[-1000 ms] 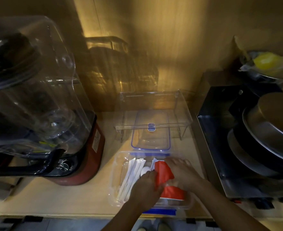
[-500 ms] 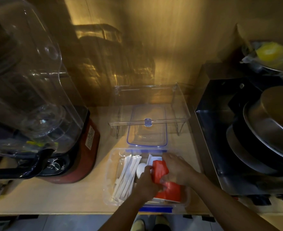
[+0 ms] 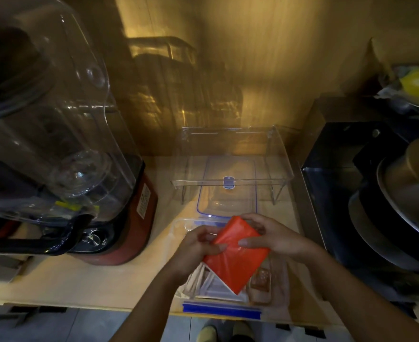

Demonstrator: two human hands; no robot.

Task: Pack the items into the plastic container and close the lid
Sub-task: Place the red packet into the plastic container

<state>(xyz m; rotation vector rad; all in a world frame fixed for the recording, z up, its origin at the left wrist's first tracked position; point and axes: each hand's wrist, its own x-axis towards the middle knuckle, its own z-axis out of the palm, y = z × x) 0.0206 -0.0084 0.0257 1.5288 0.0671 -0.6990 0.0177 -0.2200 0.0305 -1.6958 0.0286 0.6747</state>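
A clear plastic container (image 3: 179, 225) with blue clips stands at the counter's front edge. Both hands hold a red packet (image 3: 235, 257) above it. My left hand (image 3: 193, 250) grips the packet's left side and my right hand (image 3: 272, 238) grips its upper right, thumb on top. Below the packet, white wrapped sticks (image 3: 198, 280) and small brown sachets (image 3: 260, 282) lie inside the container. The blue-rimmed lid (image 3: 228, 193) lies flat just behind the container, partly under a clear stand.
A large blender (image 3: 63, 154) with a red base fills the left. A clear acrylic stand (image 3: 230, 156) sits behind the lid. To the right, a black appliance (image 3: 332, 183) carries stacked metal pans (image 3: 401, 198). The counter's front edge (image 3: 80, 299) is near.
The red packet was down inside the container; both hands have lifted it up and turned it flat toward the camera. The view has also shifted closer.
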